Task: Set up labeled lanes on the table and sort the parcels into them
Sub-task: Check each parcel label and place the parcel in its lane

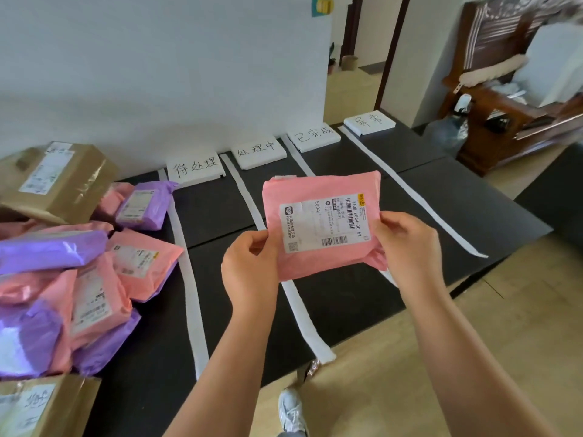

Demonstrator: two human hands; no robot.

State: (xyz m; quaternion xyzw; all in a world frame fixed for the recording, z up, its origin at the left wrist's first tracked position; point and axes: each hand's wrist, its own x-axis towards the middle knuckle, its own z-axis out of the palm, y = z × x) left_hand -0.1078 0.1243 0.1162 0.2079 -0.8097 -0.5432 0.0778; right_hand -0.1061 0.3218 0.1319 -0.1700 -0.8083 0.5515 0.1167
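Both hands, left hand [249, 263], right hand [407, 247], gripping pink parcel [318, 197], above black table [441, 197]

parcel pile [63, 272] left on table [362, 298], label cards [257, 152] along its far edge, strips [189, 279] between lanes

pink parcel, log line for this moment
pink parcel: held above table | left hand: grips it | right hand: grips it | label: faces camera

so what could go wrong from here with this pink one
1. The left hand and right hand hold the pink parcel right over a white strip. Set down there, it might straddle two lanes or nudge the strip askew.
2. The parcel pile already reaches the leftmost strip, so unsorted parcels may slide into the first lane.
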